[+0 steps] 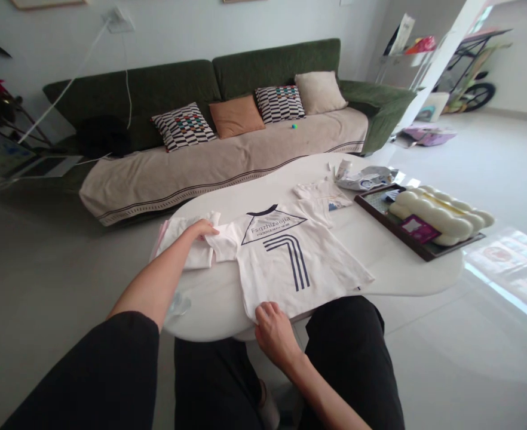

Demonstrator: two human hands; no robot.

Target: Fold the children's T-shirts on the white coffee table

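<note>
A small white T-shirt [290, 263] with a dark number 7 and a triangle of lettering lies flat on a white rounded table [407, 269]. My left hand [202, 229] reaches out to the shirt's left sleeve, fingers closed on the cloth. My right hand [273, 329] grips the shirt's bottom hem at the table's near edge, fingers curled onto the fabric. A second folded white garment [180, 242] lies under and beside my left hand. Another small folded white garment [321, 192] sits behind the shirt.
A dark tray [407, 236] at the table's right holds a puffy cream-coloured object [443, 212] and a pink card. Crumpled wrappers [364, 178] lie at the far edge. A green sofa [245, 83] with several cushions stands behind. My black-trousered knees are under the table.
</note>
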